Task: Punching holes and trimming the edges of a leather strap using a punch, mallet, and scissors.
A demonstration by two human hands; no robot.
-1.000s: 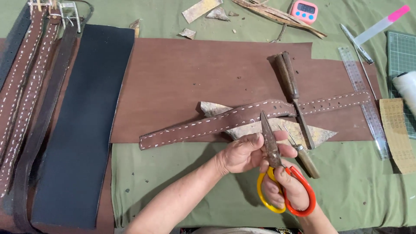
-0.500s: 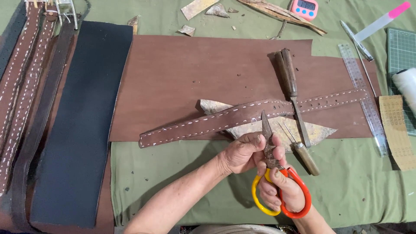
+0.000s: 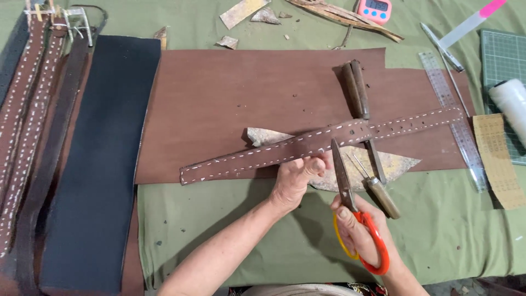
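Trimming near the edge of a stitched belt strap, scissors coming in blades-closed

The left hand (image 3: 293, 181) is pinching the lower edge of the long brown leather strap with white stitching (image 3: 323, 143), thumb on top, while the strap is lying diagonally across the big brown leather sheet (image 3: 219, 104). The right hand (image 3: 364, 233) is gripping the orange-and-yellow-handled scissors (image 3: 350, 205) just below the strap, fingers curled through the loops, blades looking pressed together and pointing up at it. I'd say keeping that pinch close to the blade tip and snipping clear of the stitch line is what's mattering here. Two wooden-handled tools (image 3: 359, 104) are crossing the strap just right of the pinch.
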